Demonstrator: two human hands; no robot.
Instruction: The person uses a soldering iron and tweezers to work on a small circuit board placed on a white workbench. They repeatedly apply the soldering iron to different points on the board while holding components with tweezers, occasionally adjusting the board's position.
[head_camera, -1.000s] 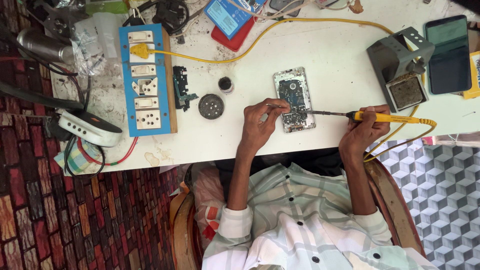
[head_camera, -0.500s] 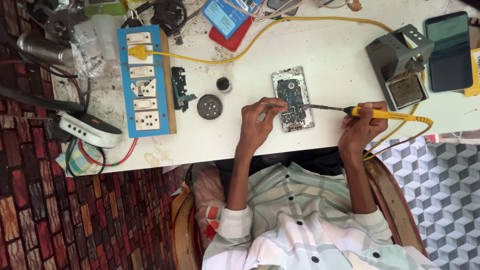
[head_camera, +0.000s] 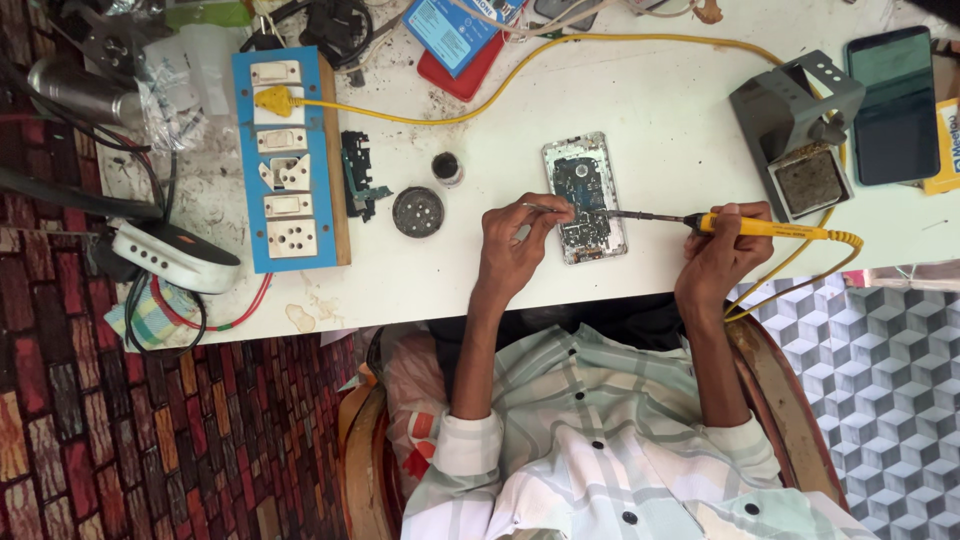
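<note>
A: What changed?
B: My soldering iron tip has crept further onto the opened phone.
A: Hands?
B: Right hand wraps the iron's yellow handle; left hand pinches tweezers over the board.
A: Phone?
B: Flat on the white worktop, between both hands.

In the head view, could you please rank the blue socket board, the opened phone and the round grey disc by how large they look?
1. blue socket board
2. opened phone
3. round grey disc
All lie flat on the same table, so nearness hardly skews this.
</note>
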